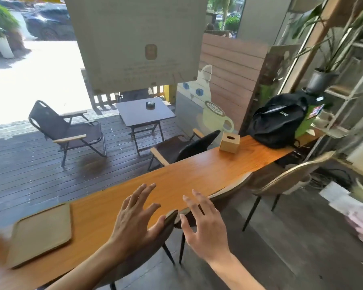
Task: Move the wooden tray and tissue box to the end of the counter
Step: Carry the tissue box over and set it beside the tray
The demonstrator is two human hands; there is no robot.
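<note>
A pale wooden tray (40, 233) lies flat on the orange wooden counter (176, 181), near its left end. A small cube-shaped wooden tissue box (229, 142) stands far along the counter to the right, just left of a black backpack. My left hand (134, 218) hovers over the counter's near edge with fingers spread and holds nothing. My right hand (203, 225) is beside it, also spread and empty, above a chair back. Both hands are well apart from the tray and the box.
A black backpack (279, 122) sits at the counter's right end by a shelf with a potted plant (321, 78). Two chairs (289, 181) are tucked under the counter's near side. Beyond the window are folding chairs (65, 132) and a small table (145, 111).
</note>
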